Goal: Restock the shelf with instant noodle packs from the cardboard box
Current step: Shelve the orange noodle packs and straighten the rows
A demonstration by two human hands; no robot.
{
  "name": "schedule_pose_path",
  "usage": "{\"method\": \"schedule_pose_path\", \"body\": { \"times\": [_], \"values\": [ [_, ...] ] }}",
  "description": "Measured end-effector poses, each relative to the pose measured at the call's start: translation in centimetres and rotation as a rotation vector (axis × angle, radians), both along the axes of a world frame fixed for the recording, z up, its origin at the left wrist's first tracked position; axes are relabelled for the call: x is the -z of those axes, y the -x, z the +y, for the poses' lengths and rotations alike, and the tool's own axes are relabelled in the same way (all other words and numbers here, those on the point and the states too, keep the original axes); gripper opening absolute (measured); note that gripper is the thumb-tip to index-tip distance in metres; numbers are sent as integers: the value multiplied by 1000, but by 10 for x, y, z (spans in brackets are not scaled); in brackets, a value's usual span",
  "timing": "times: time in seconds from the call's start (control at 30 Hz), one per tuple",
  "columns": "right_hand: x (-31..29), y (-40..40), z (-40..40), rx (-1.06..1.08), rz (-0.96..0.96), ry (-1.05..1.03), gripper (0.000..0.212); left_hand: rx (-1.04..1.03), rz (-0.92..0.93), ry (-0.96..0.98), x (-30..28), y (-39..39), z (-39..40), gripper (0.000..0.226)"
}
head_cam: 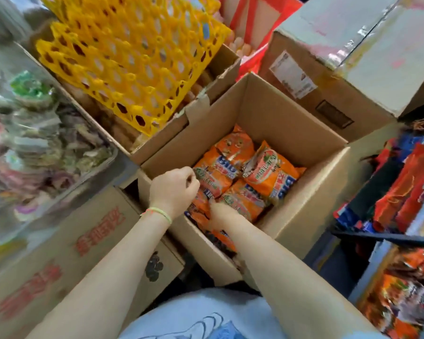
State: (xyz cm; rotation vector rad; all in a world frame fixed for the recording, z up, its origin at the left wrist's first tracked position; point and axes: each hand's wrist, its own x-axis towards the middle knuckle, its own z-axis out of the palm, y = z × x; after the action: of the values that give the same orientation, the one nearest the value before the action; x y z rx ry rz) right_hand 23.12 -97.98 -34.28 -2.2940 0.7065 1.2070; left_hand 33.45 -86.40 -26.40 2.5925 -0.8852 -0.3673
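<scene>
A: Where are the noodles?

B: The orange instant noodle packs (240,172) lie loose in the bottom of the open cardboard box (301,211), near the middle of the view. A few are face-up, and one at about two o'clock in the heap lies at a slant.

A: And the hands?

B: Both are down in the box. The left hand (174,189) is at the heap's nine o'clock side, fingers curled, pinching the edge of a pack. The right hand (220,214) is at about six o'clock, pressed in among the packs. Its fingers are buried, so I cannot tell whether they are closed on one.

A: How would you lift them cleanly?

B: I judge a grip across a pack's body is better than one on its crimped edge, since the wrapper looks slippery and the block inside brittle. Gather a few stacked flat, then rise straight past the box wall.

A: Where do they go?

B: Likely the shelf (402,277) at four o'clock, already holding red and orange packets.

A: Anything around to mind?

B: Yellow egg trays (132,64) at eleven o'clock, a taped carton (348,69) at one o'clock, and a printed carton (59,253) at eight.
</scene>
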Motion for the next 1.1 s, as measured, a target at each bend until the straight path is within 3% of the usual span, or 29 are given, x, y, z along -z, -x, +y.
{"method": "schedule_pose_path", "body": {
  "times": [0.2,0.33,0.43,0.57,0.67,0.8,0.9,0.97,1.1],
  "values": [
    [35,5,15,11,93,103,95,-46,-32,111,6,3,8,26],
    [32,6,1,106,209,42,119,-30,-46,131,8,2,8,23],
    [33,13,-1,110,161,117,130,-11,-40,131,7,6,6,24],
    [33,14,-1,64,111,114,118,-24,-56,132,7,6,6,22],
    [15,2,-10,26,76,104,95,-22,-43,115,5,4,7,18],
    [-30,-8,-24,40,33,70,101,-4,-26,83,1,-1,3,20],
    [-77,0,-35,91,-33,57,89,16,16,46,0,-1,4,23],
    [-113,8,-42,152,-107,39,80,23,166,106,-7,-2,6,31],
    [-196,36,-45,333,-430,-44,60,196,696,350,-57,-9,4,88]
  ]
}}
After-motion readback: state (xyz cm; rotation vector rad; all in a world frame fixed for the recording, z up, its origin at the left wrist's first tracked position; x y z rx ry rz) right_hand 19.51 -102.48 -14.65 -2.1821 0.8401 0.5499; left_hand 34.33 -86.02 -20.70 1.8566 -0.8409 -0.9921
